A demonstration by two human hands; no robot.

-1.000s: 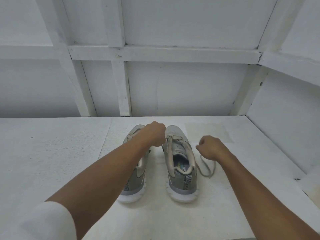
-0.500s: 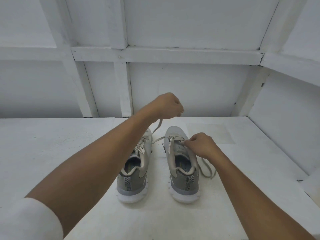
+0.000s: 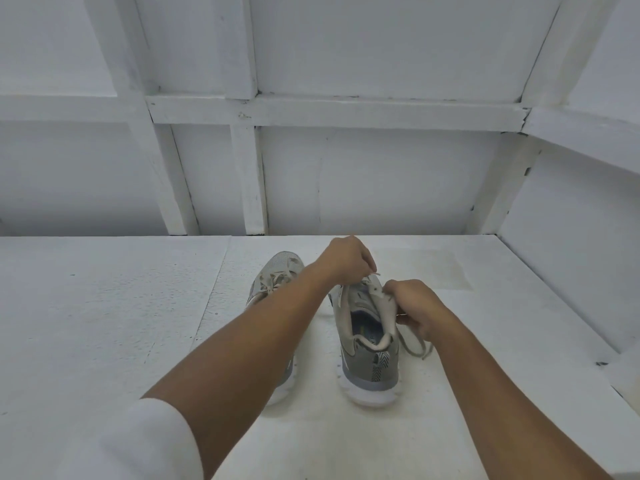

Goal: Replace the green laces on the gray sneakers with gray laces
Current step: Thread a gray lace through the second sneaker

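White table (image 3: 104, 323), left hand (image 3: 346, 259), right hand (image 3: 417, 306), both pinching lace (image 3: 370, 279)

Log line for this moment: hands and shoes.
left hand: pinches lace | right hand: grips right sneaker at eyelets | left sneaker: laced, on table

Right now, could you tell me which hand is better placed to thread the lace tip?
Left: the left hand pinches the pale lace tip above the gray mesh sneaker, while the right hand grips its side.
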